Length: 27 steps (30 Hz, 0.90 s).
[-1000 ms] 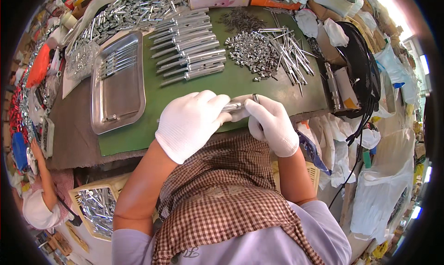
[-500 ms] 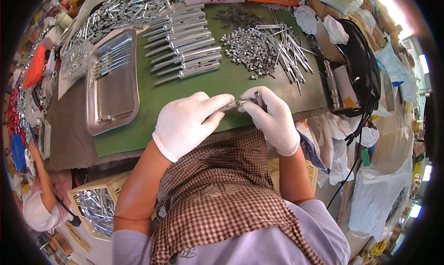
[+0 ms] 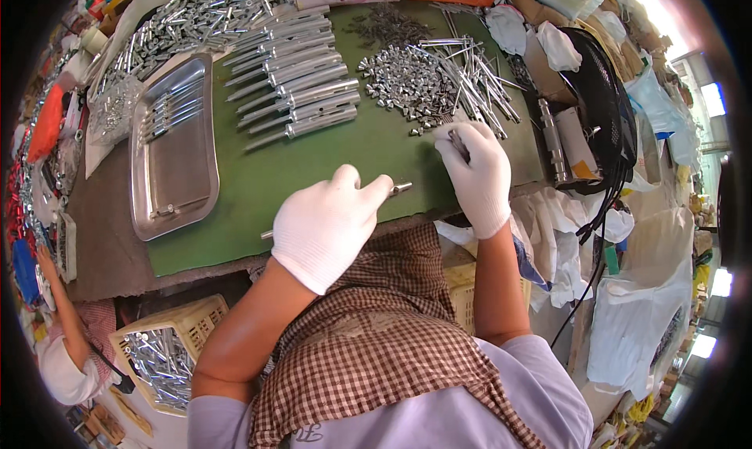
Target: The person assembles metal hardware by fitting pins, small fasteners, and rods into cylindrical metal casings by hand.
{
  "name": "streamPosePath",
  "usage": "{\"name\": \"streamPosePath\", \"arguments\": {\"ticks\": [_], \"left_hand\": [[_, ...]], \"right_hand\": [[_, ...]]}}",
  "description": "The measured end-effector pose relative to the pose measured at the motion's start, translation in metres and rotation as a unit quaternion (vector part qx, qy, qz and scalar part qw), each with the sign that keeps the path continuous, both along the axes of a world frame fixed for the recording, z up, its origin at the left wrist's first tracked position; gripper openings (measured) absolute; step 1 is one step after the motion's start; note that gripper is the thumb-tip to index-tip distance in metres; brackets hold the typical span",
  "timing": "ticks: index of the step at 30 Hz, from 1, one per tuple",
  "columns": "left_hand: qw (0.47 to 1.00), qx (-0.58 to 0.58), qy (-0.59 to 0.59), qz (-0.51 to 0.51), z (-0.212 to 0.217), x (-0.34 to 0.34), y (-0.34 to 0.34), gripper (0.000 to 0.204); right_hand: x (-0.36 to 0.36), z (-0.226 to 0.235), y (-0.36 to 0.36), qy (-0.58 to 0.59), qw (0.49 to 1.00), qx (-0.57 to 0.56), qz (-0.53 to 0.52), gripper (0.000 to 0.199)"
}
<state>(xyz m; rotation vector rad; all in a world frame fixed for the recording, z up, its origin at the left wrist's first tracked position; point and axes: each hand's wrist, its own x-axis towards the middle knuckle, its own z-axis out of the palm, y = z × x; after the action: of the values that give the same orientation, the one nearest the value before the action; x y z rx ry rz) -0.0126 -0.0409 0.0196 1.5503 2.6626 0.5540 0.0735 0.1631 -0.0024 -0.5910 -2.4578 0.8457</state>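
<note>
My left hand [image 3: 327,223], in a white knitted glove, is closed around a slim metal rod [image 3: 401,188]. One end sticks out past the fingertips, the other beyond the wrist side. My right hand [image 3: 479,179], gloved alike, is apart from it at the near edge of a pile of small shiny metal fittings [image 3: 407,85]. Its fingers curl around a short dark metal cylinder [image 3: 459,146], partly hidden by the glove; whether the fingertips also pinch a fitting cannot be made out. Long thin metal pins [image 3: 482,81] lie beside the pile.
Several assembled metal tubes with thin rods [image 3: 301,81] lie in a row on the green mat [image 3: 313,151]. A steel tray [image 3: 211,175] with several rods stands left. Loose metal parts [image 3: 188,22] heap behind. A yellow crate [image 3: 188,324] sits below; a co-worker's arm [image 3: 66,308] shows far left.
My hands have separated. The right hand moved away to the fittings pile, keeping the dark cylinder. The left hand lowered slightly with the rod. The view shifted a little.
</note>
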Motion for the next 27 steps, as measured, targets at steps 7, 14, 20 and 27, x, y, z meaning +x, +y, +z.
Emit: {"name": "streamPosePath", "arguments": {"ticks": [7, 14, 20, 27], "left_hand": [[0.999, -0.027, -0.015, 0.013, -0.003, 0.002, 0.009, 0.016], [1.000, -0.015, -0.013, 0.007, -0.004, 0.000, 0.006, 0.017], [0.999, -0.034, -0.028, 0.006, -0.002, 0.000, 0.007, 0.022], [0.999, -0.028, -0.030, 0.006, -0.004, -0.001, 0.007, 0.023]], "right_hand": [[-0.014, -0.005, 0.002, -0.079, 0.985, 0.150, -0.026, 0.014], [0.010, 0.026, -0.020, -0.055, 0.990, -0.005, 0.130, 0.014], [0.010, 0.017, -0.030, -0.060, 0.988, -0.018, 0.139, 0.015], [0.013, 0.006, -0.032, -0.014, 0.990, 0.025, 0.141, 0.010]]}}
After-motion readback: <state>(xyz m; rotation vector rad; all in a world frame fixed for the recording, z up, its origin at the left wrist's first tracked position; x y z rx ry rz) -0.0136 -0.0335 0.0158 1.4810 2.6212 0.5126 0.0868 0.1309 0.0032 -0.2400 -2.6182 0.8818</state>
